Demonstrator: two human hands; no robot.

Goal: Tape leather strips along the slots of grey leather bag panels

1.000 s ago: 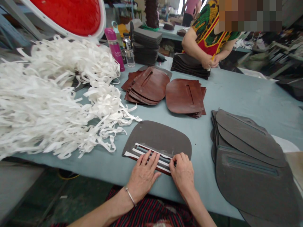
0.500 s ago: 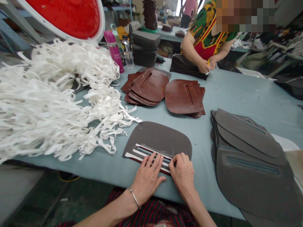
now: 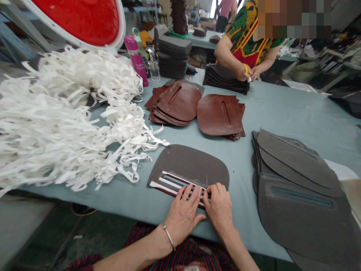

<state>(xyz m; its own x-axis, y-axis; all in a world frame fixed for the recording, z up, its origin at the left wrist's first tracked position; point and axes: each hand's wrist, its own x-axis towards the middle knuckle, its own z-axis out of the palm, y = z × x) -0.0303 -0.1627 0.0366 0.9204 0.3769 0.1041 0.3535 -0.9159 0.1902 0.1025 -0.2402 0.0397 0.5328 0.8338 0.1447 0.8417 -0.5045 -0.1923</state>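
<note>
A dark grey rounded panel (image 3: 191, 160) lies on the table in front of me, with a long slot near its lower edge. White tape strips (image 3: 170, 183) run along the slot and the bottom edge, where dark red leather shows. My left hand (image 3: 184, 210) lies flat over the strips right of the panel's middle, fingers stretched out. At the right end of the strips, my right hand (image 3: 219, 205) has thumb and fingers pinched together against the panel. What the pinch holds, if anything, is hidden by the fingers.
A heap of white strips (image 3: 70, 124) covers the table's left. Brown leather panels (image 3: 217, 114) lie beyond my panel, and grey slotted panels (image 3: 304, 210) at the right. A bottle (image 3: 152, 62) and a pink flask (image 3: 137, 62) stand behind. Across the table, a co-worker's hands (image 3: 249, 72) hold something yellow.
My left hand has slid to the right along the strips, nearer my right hand. My right hand stays pinched at nearly the same spot. The co-worker's hands have shifted slightly.
</note>
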